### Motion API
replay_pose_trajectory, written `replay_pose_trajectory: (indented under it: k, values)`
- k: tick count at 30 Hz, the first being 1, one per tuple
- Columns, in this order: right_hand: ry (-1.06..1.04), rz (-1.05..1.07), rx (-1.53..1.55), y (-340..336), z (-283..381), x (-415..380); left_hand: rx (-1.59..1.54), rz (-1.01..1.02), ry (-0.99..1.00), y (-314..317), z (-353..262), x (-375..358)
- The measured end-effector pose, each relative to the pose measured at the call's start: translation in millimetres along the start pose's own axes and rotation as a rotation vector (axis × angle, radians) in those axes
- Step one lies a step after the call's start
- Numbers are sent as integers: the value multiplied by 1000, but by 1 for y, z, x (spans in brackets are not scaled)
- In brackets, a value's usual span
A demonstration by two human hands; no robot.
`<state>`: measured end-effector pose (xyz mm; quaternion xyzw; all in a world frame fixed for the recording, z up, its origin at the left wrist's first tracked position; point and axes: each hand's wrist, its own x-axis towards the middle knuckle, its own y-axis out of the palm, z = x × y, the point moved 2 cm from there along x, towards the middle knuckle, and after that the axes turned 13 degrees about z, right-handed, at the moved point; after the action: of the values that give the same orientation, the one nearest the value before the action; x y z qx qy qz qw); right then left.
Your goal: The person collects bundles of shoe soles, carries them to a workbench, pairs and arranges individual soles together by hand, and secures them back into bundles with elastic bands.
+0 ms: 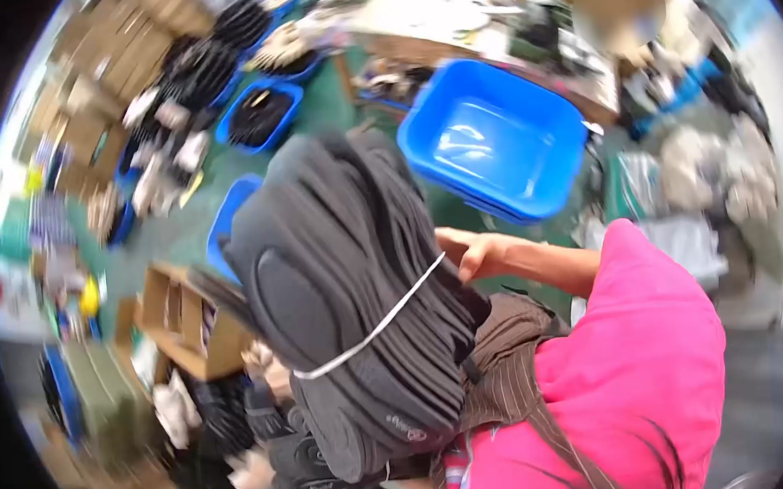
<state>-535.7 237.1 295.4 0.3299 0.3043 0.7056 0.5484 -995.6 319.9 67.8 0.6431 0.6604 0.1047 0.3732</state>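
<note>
A thick bundle of dark grey insoles [348, 275] fills the middle of the head view, tilted, with a white band [371, 333] round it. My right hand [477, 252], at the end of a pink sleeve, grips the bundle's right edge near the band; part of its fingers is hidden behind the stack. My left hand cannot be made out; the bundle may cover it. More dark insoles [313, 471] with light printing lie just below the bundle.
A large blue tub [503, 139] stands beyond my right hand. A smaller blue tub [260, 117] holds dark pieces. An open cardboard box [181, 321] is at the left, near a green-grey stack [99, 387]. White bags [707, 169] lie at the right.
</note>
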Motion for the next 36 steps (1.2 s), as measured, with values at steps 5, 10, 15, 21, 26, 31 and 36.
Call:
replay_pose_trajectory:
  k: [5, 10, 15, 21, 26, 31, 36]
  values:
    - [-370, -434, 7, 26, -61, -153, 126, 320, -288, 55, -18, 60]
    - [-840, -538, 13, 55, 4, -329, 217, 463, -458, 182, 76, 8]
    - [-1183, -827, -127, 76, -3, -498, 213, 626, -636, 283, 198, -71]
    - [-1372, -1148, -174, 67, 19, -705, 275, 773, -866, 383, 446, -178]
    - [-1399, -1227, -265, 62, 85, -801, 97, 839, -1190, 544, 525, -334]
    - [-1414, -1234, -271, 8, 149, -848, 17, 835, -1379, 674, 650, -385]
    - [-1410, -1202, -246, -80, 226, -866, -147, 839, -1376, 815, 807, -388]
